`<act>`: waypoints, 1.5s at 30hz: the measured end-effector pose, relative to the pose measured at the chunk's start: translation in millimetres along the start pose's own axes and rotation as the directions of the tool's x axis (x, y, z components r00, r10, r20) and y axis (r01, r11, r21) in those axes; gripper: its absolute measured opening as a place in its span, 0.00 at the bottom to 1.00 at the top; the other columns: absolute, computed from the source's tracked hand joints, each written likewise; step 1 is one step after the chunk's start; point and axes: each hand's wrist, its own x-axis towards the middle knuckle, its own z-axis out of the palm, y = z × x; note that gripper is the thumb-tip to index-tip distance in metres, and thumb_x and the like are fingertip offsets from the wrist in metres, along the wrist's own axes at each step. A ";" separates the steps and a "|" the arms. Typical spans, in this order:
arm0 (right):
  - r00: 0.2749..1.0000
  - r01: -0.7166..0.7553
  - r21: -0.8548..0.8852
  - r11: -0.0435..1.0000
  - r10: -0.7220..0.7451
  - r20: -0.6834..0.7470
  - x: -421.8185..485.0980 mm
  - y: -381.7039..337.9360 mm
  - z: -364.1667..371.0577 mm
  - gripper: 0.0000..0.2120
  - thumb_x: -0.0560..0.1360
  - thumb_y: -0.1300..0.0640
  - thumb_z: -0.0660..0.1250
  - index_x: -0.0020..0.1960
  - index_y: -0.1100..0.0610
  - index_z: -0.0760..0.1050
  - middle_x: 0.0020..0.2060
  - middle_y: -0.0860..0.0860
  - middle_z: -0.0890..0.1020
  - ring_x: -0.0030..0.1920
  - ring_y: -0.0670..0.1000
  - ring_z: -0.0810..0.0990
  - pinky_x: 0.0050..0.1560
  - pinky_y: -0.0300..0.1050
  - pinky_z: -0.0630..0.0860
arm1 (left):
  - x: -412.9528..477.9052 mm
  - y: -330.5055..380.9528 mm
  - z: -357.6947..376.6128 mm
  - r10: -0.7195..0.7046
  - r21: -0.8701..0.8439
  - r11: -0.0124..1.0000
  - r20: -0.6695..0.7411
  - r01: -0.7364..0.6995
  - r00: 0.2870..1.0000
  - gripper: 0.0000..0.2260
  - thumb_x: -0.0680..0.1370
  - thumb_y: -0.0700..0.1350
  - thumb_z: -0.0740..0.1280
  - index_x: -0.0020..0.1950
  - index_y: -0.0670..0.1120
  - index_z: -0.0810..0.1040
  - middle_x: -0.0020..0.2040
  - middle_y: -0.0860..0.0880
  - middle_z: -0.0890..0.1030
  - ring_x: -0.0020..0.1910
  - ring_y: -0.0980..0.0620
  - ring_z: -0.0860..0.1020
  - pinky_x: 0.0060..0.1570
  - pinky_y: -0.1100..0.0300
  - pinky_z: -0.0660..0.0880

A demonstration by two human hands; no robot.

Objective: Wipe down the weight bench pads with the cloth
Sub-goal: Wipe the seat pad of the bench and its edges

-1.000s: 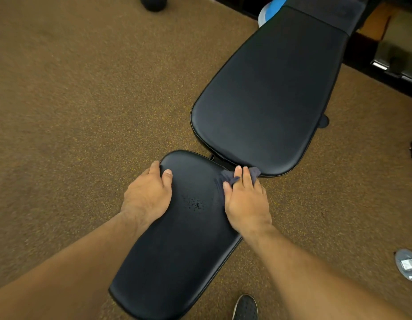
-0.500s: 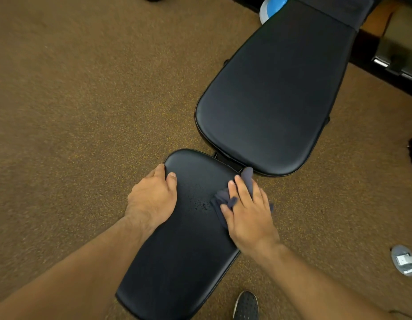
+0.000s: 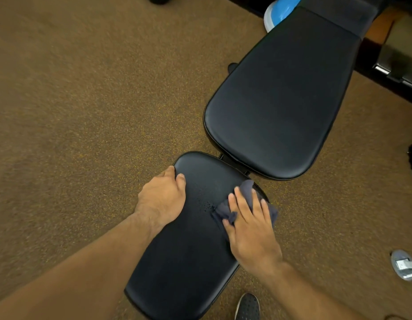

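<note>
I am observing the right hand (image 3: pixel 251 229) lying flat on the dark cloth (image 3: pixel 245 192), fingers straight and slightly spread, pressing it onto the right side of the seat pad (image 3: pixel 189 262) rather than gripping it. Compared with a second ago, the hand and cloth are sitting further back from the pad's far right corner and nearer the middle, and the cloth's left edge is now touching the small cluster of droplets (image 3: pixel 206 203). I am reading this as a wiping stroke travelling back along the seat, with the wet patch about to be taken up. The left hand (image 3: pixel 162 199) is staying where it was, clamped on the pad's left edge, thumb on top and fingers curling over the side, apparently bracing the bench. The back pad (image 3: pixel 276 107), beyond a narrow gap, is showing no cloth contact, so I am judging the task as early: the seat's left and near portions and the whole back pad are still awaiting attention. A shoe (image 3: pixel 247 307) is standing on the carpet (image 3: pixel 85 112) just beside the near end.
</note>
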 end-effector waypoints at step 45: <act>0.986 0.089 0.063 0.994 -0.079 -0.149 54.6 -7.7 -5.6 0.29 0.78 0.46 0.57 0.76 0.58 0.61 0.75 0.54 0.64 0.75 0.57 0.61 0.72 0.55 0.56 | 6.1 5.7 -15.0 -0.035 -0.009 0.999 0.025 0.035 0.999 0.21 0.83 0.53 0.50 0.71 0.48 0.70 0.61 0.44 0.79 0.58 0.41 0.77 0.57 0.51 0.72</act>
